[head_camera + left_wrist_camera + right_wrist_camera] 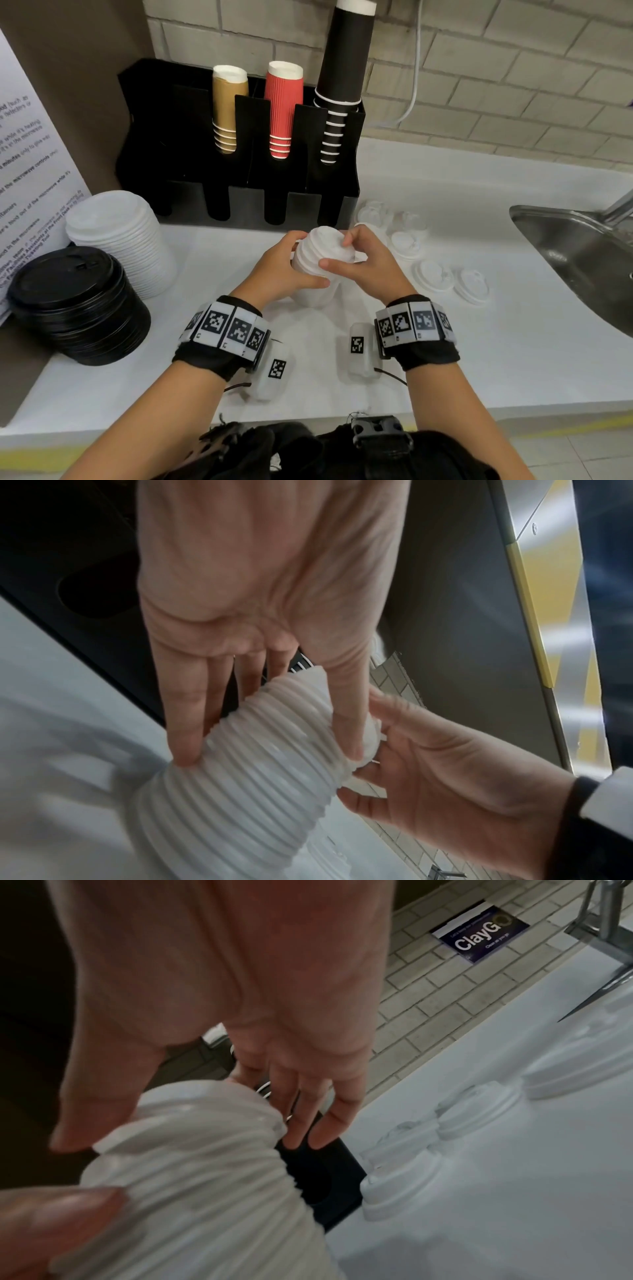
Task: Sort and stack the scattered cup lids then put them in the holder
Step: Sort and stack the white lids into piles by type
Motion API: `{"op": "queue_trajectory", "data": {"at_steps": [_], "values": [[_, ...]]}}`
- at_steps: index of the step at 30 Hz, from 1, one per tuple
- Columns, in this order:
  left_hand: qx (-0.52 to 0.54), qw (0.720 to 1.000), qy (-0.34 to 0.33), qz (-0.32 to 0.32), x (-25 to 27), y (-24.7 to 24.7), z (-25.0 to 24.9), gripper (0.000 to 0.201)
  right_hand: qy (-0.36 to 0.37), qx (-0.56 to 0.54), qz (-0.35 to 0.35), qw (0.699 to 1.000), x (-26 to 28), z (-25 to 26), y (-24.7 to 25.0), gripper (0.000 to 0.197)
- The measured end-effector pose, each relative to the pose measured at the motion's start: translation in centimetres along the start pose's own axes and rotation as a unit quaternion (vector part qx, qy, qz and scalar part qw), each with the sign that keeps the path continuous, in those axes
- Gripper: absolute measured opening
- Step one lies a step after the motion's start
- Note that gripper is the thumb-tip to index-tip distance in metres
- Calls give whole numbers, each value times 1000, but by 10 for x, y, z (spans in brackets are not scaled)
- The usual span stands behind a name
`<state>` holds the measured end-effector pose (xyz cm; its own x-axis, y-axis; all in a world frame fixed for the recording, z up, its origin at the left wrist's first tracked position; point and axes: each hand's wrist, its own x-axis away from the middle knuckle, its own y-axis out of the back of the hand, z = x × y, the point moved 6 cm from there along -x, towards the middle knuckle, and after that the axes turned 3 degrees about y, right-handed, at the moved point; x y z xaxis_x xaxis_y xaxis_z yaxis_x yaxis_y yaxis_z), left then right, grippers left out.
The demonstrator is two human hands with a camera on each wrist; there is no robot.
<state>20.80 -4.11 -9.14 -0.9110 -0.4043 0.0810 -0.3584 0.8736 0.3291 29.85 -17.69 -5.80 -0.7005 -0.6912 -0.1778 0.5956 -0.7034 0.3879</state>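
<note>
On the white counter (479, 359), just in front of the black holder (239, 205), stands a tall stack of small white lids (320, 263). Its long axis runs up and down but leans a little — the top tips away from the person toward the holder, the wide bottom sits on the counter. The left hand (281, 263) grips the stack from the left side, thumb across the near face and fingers (186, 723) curled round the ribbed rims. The right hand (368, 260) grips the upper part from the right, thumb pressed on the near side and fingertips over the top lid. The stack sits between both palms, directly ahead of the wrists.

To the right, loose white lids (433, 275) lie flat and scattered, some touching, between the stack and the steel sink (575, 246) — the counter edge curves in there. To the left stand a wide stack of larger white lids (123, 240) and a black lid stack (75, 301), well apart from the hands. The holder's front slots (275, 209) open toward the person; cups (284, 109) fill the back row.
</note>
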Motion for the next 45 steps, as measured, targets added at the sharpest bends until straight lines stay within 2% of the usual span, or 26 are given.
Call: {"op": "queue_trajectory", "data": {"at_steps": [4, 8, 13, 17, 21, 23, 26, 27, 28, 31, 34, 38, 39, 41, 43, 45], "values": [[7, 1000, -5, 8, 0, -1, -1, 75, 27, 43, 80, 995, 2, 9, -8, 44], [8, 1000, -12, 6, -1, -1, -2, 73, 49, 91, 92, 990, 3, 19, -9, 47], [8, 1000, -10, 7, -1, -1, -2, 73, 29, 137, 116, 983, 2, 22, -11, 52], [1, 1000, -9, 6, -2, 0, -3, 72, 41, 175, 139, 974, -2, 26, -12, 50], [1, 1000, 5, 12, -2, 1, -3, 77, 33, 149, 161, 975, -1, 21, -11, 48], [2, 1000, 22, 17, -2, 2, -2, 88, 28, 106, 131, 985, -6, 18, -1, 42], [-1, 999, 35, 17, -2, 4, -1, 98, -35, 100, -33, 994, -30, 2, 37, 24], [-1, 999, 34, 17, -2, 4, -2, 97, -66, 142, -61, 986, -40, -4, 48, 26], [-2, 999, 31, 15, -2, 3, -3, 94, -102, 191, -58, 975, -49, -12, 54, 32], [-1, 1000, 18, 18, -3, 1, -6, 82, -207, 312, 32, 927, -64, -33, 51, 49], [1, 1000, 12, 23, -3, -1, -7, 76, -226, 402, 84, 884, -71, -42, 40, 52], [-1, 1000, 11, 20, -3, 0, -6, 74, -237, 445, 103, 857, -74, -47, 36, 49], [-1, 1000, 11, 20, -3, -1, -6, 74, -236, 433, 93, 865, -74, -46, 40, 50], [-2, 1000, 13, 18, -3, 0, -5, 76, -216, 343, 44, 913, -73, -41, 50, 53], [-2, 1000, 14, 16, -3, 0, -4, 76, -154, 195, -15, 969, -70, -28, 58, 58], [1, 1000, 17, 17, -3, 0, -4, 75, -82, 35, -69, 994, -59, -12, 61, 58]]}}
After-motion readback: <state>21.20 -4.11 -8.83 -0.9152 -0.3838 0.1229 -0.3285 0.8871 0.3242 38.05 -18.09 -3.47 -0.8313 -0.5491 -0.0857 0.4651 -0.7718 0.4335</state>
